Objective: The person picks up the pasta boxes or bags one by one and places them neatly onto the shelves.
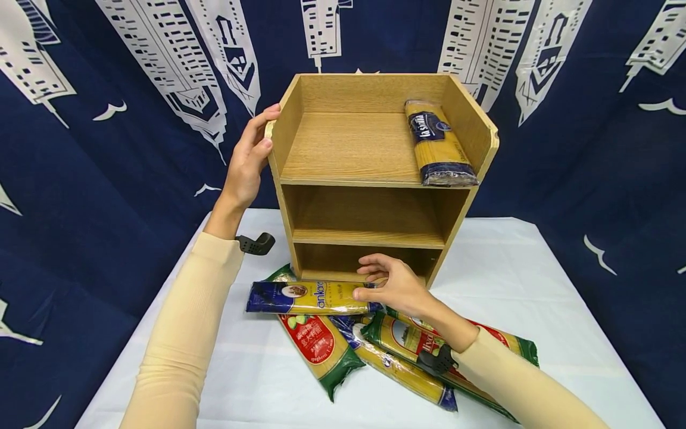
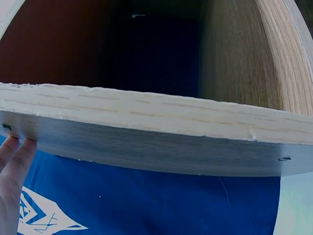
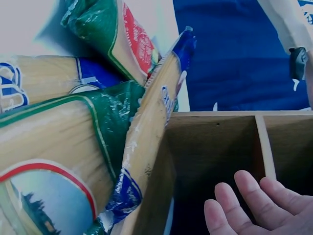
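A wooden shelf unit [image 1: 370, 239] with stacked compartments stands in the middle. My left hand [image 1: 248, 158] is at the top of its left side panel; in the left wrist view, straight fingers [image 2: 20, 159] touch the panel's outer face. My right hand [image 1: 399, 289] is before the bottom compartment, fingers spread and slightly bent, with nothing between them. In the head view its thumb overlaps a blue-and-yellow spaghetti pack [image 1: 305, 298]; whether they touch I cannot tell. That pack lies across the unit's front base, over other packs. Another spaghetti pack [image 1: 445, 146] lies on the top shelf's right side.
Below the unit lie a green-ended spaghetti pack [image 1: 318, 348] with a red label, a blue-ended pack [image 1: 407, 372] and green packs [image 1: 393, 333] partly under my right forearm. A white cloth [image 1: 257, 381] covers the table. Behind hangs a dark blue patterned curtain [image 1: 563, 179].
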A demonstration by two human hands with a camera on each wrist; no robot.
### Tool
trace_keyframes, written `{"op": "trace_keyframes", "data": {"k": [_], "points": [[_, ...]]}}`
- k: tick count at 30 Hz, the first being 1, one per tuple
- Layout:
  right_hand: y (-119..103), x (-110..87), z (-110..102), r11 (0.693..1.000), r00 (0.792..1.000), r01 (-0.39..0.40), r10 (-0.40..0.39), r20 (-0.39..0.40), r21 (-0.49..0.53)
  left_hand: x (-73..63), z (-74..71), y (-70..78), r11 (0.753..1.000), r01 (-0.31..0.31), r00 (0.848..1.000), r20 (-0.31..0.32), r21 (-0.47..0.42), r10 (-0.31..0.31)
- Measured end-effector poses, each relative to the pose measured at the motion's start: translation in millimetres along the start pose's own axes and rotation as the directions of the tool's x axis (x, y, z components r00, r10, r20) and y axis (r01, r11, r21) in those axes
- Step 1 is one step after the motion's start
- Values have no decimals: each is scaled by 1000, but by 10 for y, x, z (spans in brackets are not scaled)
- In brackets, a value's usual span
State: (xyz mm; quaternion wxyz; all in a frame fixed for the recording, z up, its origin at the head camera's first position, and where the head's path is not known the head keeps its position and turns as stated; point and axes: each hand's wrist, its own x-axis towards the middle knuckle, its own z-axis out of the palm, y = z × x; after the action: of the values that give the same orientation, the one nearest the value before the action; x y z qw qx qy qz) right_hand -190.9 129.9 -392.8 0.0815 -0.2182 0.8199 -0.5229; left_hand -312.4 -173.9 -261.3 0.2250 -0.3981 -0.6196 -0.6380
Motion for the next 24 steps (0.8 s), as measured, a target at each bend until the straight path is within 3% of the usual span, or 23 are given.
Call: {"op": "trace_keyframes", "data": {"k": [11,24], "points": [[128,101,89,1000,999,-5,5,32,-4,-3,-11,-2,1000,-2,1000,-1,8,2],[281,250,243,992,997,-26,35,70,-123,-7,-5,-12,1000,1,1000,-2,-1,-1]]}}
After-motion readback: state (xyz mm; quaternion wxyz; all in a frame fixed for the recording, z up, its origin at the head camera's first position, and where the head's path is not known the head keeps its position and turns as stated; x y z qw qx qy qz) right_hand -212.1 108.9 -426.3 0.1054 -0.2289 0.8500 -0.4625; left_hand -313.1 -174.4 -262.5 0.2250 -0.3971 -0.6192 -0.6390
